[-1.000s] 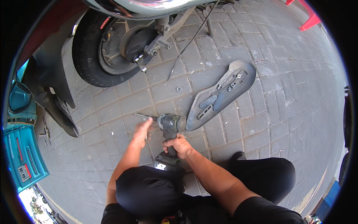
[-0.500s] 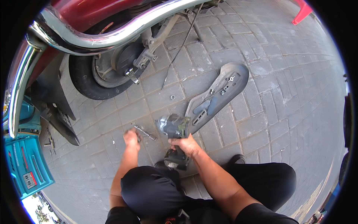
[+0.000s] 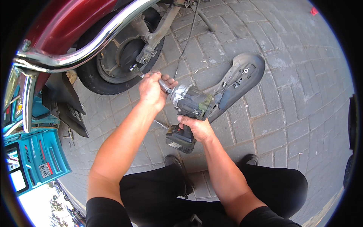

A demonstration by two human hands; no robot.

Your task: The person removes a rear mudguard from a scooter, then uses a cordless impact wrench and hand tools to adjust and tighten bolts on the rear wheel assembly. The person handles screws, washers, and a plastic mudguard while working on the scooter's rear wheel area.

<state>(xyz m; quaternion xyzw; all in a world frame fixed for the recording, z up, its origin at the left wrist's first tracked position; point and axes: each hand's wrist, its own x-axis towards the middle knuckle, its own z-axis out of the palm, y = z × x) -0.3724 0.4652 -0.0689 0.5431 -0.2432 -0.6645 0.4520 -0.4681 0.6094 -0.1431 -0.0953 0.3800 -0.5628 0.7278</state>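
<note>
A cordless impact wrench [image 3: 189, 100] is in my right hand [image 3: 198, 128], which is wrapped round its grip above the black battery. Its nose points up and left. My left hand [image 3: 150, 90] closes round a metal socket [image 3: 165, 86] on the wrench's front end; the fingers partly hide it. Just beyond the left fingers is the threaded axle end [image 3: 134, 69] at the hub of a black-tyred wheel [image 3: 113, 68]. A chrome socket tool [image 3: 162, 124] lies on the paving by the battery, partly behind my left forearm.
A red motorbike body [image 3: 72, 22] with a chrome bar [image 3: 98, 41] overhangs the wheel. On the right lies a long dark cover [image 3: 247, 81] holding small metal parts. A turquoise tool case [image 3: 45, 151] and a black guard [image 3: 68, 106] are at left. A thin cable [image 3: 186, 45] hangs down.
My left hand has risen from beside the chrome tool on the ground to the wrench's nose, where a socket now shows. The right hand has carried the wrench up towards the wheel hub.
</note>
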